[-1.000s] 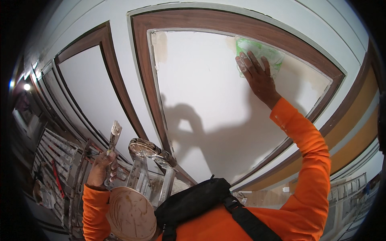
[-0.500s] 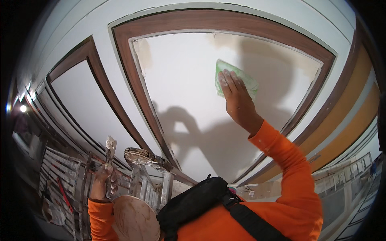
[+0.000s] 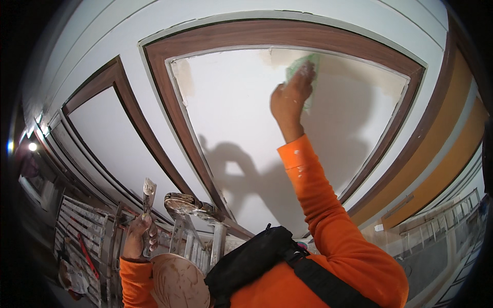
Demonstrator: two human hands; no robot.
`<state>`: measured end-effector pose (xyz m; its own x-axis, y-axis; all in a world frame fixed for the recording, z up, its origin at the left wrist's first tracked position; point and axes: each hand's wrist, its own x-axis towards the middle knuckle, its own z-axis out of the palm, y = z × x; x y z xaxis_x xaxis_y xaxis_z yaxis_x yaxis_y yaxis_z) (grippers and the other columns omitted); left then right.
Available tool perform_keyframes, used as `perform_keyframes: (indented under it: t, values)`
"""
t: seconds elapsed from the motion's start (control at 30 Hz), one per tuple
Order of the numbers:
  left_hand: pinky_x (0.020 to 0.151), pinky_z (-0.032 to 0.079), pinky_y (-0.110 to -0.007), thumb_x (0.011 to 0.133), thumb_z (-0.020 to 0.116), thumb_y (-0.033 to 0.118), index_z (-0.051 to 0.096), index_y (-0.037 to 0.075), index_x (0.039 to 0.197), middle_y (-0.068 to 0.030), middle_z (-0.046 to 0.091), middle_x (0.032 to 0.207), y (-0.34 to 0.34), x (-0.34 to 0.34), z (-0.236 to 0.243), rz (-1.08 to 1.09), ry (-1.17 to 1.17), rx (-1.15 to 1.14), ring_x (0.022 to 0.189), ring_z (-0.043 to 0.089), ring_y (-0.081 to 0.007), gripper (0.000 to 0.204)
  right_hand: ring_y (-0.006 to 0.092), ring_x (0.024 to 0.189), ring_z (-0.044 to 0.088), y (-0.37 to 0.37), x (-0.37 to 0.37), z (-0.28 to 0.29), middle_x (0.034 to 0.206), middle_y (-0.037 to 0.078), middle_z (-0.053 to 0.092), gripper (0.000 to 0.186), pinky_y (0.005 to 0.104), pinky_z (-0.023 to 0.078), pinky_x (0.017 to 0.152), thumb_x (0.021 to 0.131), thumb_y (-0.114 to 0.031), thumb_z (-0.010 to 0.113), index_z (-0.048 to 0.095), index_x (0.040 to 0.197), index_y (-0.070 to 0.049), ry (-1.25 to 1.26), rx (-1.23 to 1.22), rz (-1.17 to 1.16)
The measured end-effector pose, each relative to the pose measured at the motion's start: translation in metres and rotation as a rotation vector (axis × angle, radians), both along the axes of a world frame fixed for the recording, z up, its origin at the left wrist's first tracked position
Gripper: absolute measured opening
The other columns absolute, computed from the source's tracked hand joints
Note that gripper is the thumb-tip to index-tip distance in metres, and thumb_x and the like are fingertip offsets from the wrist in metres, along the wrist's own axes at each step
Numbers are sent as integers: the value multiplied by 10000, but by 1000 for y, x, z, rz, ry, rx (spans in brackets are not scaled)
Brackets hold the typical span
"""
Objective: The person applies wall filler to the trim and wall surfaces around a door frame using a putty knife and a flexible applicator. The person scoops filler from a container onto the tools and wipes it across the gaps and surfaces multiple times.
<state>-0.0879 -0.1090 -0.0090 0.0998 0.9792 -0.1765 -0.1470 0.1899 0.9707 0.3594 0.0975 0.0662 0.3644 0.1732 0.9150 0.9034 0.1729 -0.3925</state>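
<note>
My right hand [image 3: 291, 102] is raised to the white panel [image 3: 226, 97]. Its fingers are closed on a translucent green putty spreader [image 3: 295, 66], which lies against the upper part of the panel, by a beige patch of filler [image 3: 277, 57]. Low on the left, my left hand [image 3: 137, 233] is wrapped round a putty-smeared putty knife [image 3: 149, 190], blade pointing up. Beside my left forearm is a round pan [image 3: 177, 281] with beige putty smeared inside; what supports it is hidden.
Brown wooden trim [image 3: 257, 33] frames the panel. A splattered stepladder [image 3: 192, 206] stands close in front of me, with a slatted metal rack [image 3: 82, 226] at left. A black bag [image 3: 249, 256] is strapped across my chest. Orange-brown boards [image 3: 436, 169] run along the right.
My right hand has moved up the panel with the spreader and turned, so the spreader now tilts more upright. My left hand and the putty knife have shifted slightly rightward and down in view.
</note>
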Motion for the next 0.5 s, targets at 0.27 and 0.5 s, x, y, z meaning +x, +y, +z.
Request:
perform_keyframes:
  t: [0.27, 0.5]
  values:
    - [383, 370, -234, 904, 691, 355, 528, 89, 964, 3, 497, 667, 2, -4, -6, 17, -13, -39, 469, 463, -96, 317, 546, 1402, 210, 13, -100, 24, 1535, 359, 166, 852, 665, 225, 1090, 804, -80, 574, 121, 1498, 119, 90, -137, 139]
    - [380, 381, -240, 919, 654, 347, 513, 103, 929, 4, 488, 678, 2, -6, -7, -33, -24, -16, 489, 471, -102, 283, 526, 1368, 311, -2, -139, -2, 1494, 362, 274, 737, 635, 262, 1095, 804, 47, 493, 196, 1473, 134, -98, -130, 543]
